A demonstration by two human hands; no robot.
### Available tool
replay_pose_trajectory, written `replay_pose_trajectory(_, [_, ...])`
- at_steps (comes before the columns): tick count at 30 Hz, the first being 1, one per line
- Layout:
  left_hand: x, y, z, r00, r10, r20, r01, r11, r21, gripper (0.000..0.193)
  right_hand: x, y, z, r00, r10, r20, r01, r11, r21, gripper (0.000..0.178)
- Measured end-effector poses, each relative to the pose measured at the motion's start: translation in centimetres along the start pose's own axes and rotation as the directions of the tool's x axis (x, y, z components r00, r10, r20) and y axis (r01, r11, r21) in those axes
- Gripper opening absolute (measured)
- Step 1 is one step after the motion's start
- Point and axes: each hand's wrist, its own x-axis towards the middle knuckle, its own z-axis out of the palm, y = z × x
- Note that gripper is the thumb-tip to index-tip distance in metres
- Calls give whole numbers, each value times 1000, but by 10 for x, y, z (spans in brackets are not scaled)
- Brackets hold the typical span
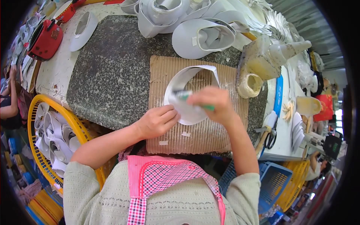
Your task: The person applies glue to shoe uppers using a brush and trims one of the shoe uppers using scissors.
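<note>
White visor: curled up on cardboard, upper-mid.
L hand: fingers pinching visor's lower-left edge, above cardboard.
R hand: closed round green-handled tool, blurry, above cardboard.
Basket: yellow, L of cardboard, w/ more visors.

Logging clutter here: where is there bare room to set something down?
Widest: the left of the speckled slab, between yellow basket and cardboard. Also the white tabletop between the red pot and the basket. Crowded: mid-cardboard, with the left hand, right hand and curved white piece; the far edge, with white visors; the right side, with grimy bottle and scissors.
</note>
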Motion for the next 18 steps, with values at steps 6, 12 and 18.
replay_pose_trajectory(6, [-1, 2, 1, 1000, -9, -30, 10, 1000, 18, 30, 0, -9, -27, 986, 130, 107, -149, 968, 201, 19])
replay_pose_trajectory(12, [-2, 2, 0, 999, -27, -27, 28, 999, 39, 29, -5, -9, -48, 954, 139, 266, -216, 932, 290, 20])
replay_pose_trajectory(18, [-2, 0, 4, 1000, 0, -25, 2, 998, 68, 29, -28, -21, -18, 994, 112, 0, -112, 993, 26, 19])
